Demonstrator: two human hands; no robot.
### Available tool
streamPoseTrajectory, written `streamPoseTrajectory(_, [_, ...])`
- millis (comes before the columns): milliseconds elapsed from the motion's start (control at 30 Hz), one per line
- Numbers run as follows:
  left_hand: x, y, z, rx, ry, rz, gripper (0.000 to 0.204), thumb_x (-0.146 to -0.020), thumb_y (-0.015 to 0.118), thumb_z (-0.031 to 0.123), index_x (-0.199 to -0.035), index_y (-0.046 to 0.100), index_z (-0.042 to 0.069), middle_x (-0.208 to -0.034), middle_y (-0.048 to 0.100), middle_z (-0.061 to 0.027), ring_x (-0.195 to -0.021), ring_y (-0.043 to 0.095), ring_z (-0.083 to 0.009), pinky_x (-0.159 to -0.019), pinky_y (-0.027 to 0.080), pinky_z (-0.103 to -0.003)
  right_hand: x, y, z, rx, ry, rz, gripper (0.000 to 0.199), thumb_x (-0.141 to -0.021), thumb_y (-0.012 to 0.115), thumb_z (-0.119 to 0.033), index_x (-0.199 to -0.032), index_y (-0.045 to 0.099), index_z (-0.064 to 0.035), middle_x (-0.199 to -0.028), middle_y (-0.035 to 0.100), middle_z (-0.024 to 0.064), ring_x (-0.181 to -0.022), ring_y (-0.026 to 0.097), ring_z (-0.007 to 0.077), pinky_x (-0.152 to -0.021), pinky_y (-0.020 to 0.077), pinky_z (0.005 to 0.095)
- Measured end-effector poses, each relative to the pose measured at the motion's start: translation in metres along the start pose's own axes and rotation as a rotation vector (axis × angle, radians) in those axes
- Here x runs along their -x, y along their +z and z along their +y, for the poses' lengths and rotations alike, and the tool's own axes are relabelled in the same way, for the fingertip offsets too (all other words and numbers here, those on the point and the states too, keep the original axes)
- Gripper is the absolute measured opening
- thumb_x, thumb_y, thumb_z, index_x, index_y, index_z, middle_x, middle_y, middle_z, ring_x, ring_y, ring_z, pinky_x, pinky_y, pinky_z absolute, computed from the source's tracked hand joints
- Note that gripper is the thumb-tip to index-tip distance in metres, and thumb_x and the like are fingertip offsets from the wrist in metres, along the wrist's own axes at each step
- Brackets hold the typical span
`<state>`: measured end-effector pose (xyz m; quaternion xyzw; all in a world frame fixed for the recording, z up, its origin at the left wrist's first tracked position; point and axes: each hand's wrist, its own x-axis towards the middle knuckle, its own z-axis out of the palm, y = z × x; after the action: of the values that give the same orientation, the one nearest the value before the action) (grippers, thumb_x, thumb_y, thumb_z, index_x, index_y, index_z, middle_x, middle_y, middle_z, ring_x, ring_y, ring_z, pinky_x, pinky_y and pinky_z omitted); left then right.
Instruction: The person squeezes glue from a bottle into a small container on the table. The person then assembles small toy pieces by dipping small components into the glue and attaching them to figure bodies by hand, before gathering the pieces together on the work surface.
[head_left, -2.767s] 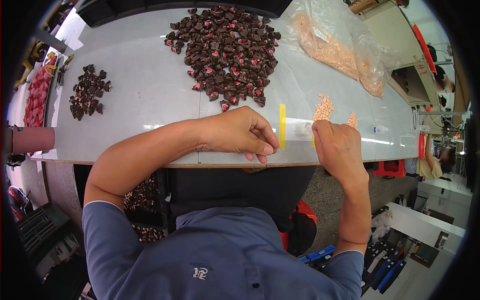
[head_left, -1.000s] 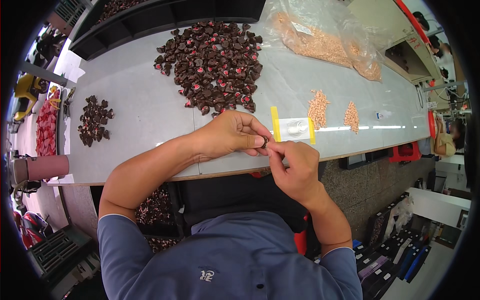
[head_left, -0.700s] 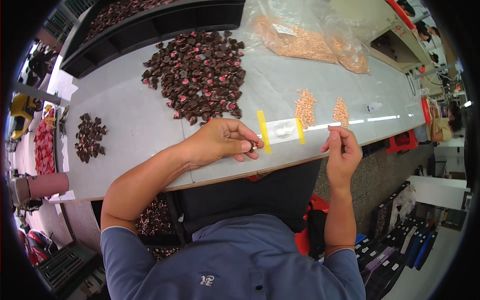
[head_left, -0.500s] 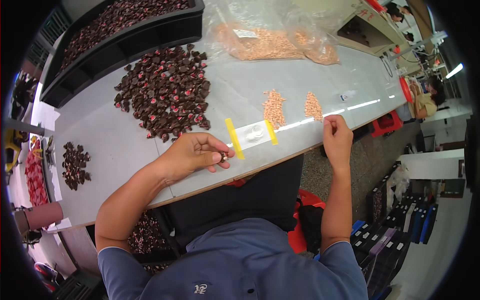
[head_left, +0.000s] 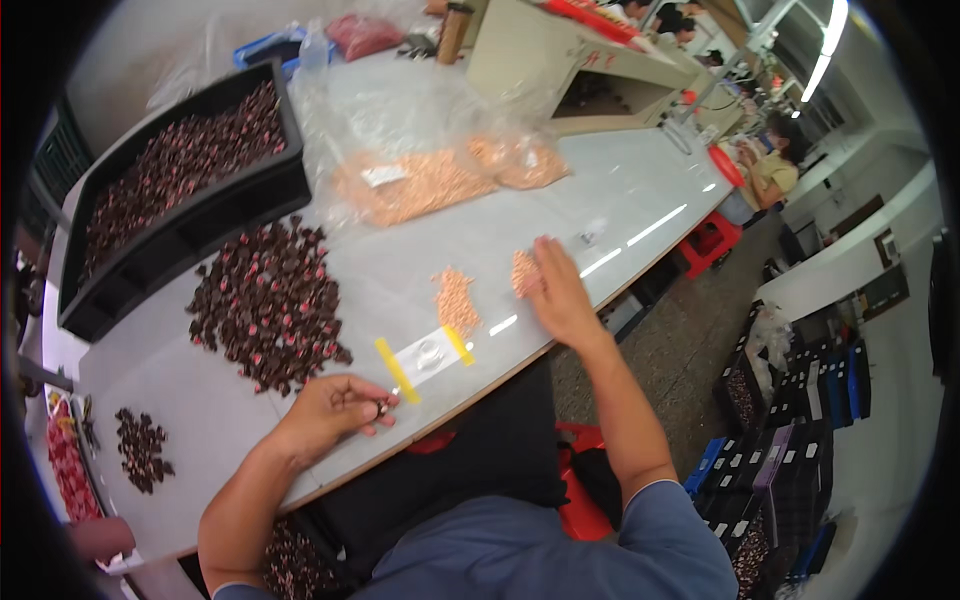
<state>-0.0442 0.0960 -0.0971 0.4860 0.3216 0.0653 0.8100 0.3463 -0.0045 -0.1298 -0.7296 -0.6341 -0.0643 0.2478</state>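
My left hand (head_left: 335,407) rests near the table's front edge, fingertips pinched on a small dark part (head_left: 380,407). Just right of it lies a clear strip with two yellow tape ends (head_left: 423,356). My right hand (head_left: 556,292) reaches flat over a small heap of orange pieces (head_left: 523,272), fingers spread on it. A second small orange heap (head_left: 456,298) lies between the two hands. A big pile of dark brown and red parts (head_left: 268,305) spreads behind my left hand.
A black tray (head_left: 170,190) full of the dark parts stands at the back left. Clear plastic bags of orange pieces (head_left: 430,175) lie at the back. A small dark pile (head_left: 140,448) sits far left. Another person (head_left: 765,165) sits far right; stacked crates (head_left: 780,480) stand on the floor.
My right hand left my left hand and moved right and away to the orange heap. My left hand stayed by the yellow-taped strip, still pinching the part. The view swung toward the right.
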Motion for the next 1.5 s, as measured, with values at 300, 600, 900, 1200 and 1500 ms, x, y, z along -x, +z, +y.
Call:
streamPoseTrajectory(300, [0.001,0.001,-0.005,0.041,0.017,-0.002,0.026,-0.092,0.07,0.006,-0.112,0.062,-0.007,-0.118,0.068,-0.0208,-0.098,0.071,-0.0247,-0.082,0.059,-0.029,-0.005,0.011,-0.009,-0.05,0.062,-0.117,0.068,-0.103,0.047,-0.039,-0.146,0.034,0.0112,-0.147,0.042,0.0312,-0.14,0.036,0.0458,-0.117,0.0284,0.0497])
streamPoseTrajectory(600, [0.002,0.003,0.001,0.015,-0.002,0.035,0.025,-0.093,0.067,0.001,-0.114,0.06,-0.009,-0.119,0.067,-0.0229,-0.1,0.071,-0.0249,-0.085,0.059,-0.031,-0.003,0.014,-0.029,-0.139,0.05,-0.084,0.066,-0.102,0.049,-0.039,-0.143,0.038,0.012,-0.145,0.044,0.0316,-0.139,0.038,0.0447,-0.117,0.0296,0.0469])
streamPoseTrajectory(900, [0.0,0.004,0.002,0.008,-0.001,0.008,0.025,-0.092,0.07,0.005,-0.112,0.061,-0.008,-0.118,0.068,-0.0214,-0.098,0.071,-0.024,-0.084,0.059,-0.029,0.001,0.017,-0.039,-0.207,0.083,0.012,0.065,-0.104,0.047,-0.039,-0.143,0.038,0.0124,-0.145,0.044,0.0319,-0.138,0.039,0.0454,-0.116,0.0314,0.0461])
streamPoseTrajectory(1200, [0.006,0.005,-0.001,-0.011,-0.016,0.017,0.025,-0.091,0.068,0.003,-0.113,0.062,-0.009,-0.117,0.069,-0.0209,-0.098,0.071,-0.024,-0.083,0.059,-0.03,-0.018,0.014,-0.015,-0.343,-0.006,-0.189,0.067,-0.105,0.036,-0.046,-0.143,0.042,0.0095,-0.145,0.046,0.0288,-0.14,0.038,0.0417,-0.117,0.0292,0.0441])
streamPoseTrajectory(1500, [-0.001,0.004,0.002,-0.018,0.0,-0.011,0.023,-0.093,0.065,0.0,-0.114,0.06,-0.009,-0.119,0.068,-0.0213,-0.1,0.071,-0.0233,-0.085,0.058,-0.029,-0.003,0.003,-0.039,-0.398,-0.023,-0.178,0.053,-0.105,0.043,-0.035,-0.141,0.048,0.0038,-0.143,0.05,0.0249,-0.138,0.043,0.0383,-0.115,0.0334,0.0407])
